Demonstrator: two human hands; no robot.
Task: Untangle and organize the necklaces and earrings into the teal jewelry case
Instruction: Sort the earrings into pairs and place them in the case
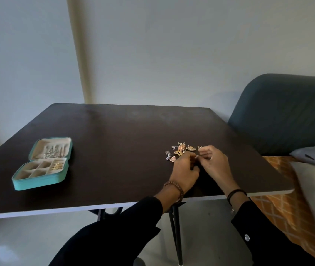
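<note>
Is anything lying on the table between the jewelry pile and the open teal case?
Nothing visible. Only bare table lies between the jewelry pile and the case, which sits open to the left.

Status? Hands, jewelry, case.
Left hand and right hand: fingers curled, meeting at near edge of tangled gold-and-silver jewelry pile; held piece too small to tell. Open teal jewelry case far left, partly filled. Nothing between.

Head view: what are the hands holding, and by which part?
Cannot be told: the left hand and right hand meet with curled fingertips beside the jewelry pile, as if pinching something too small to see.
</note>
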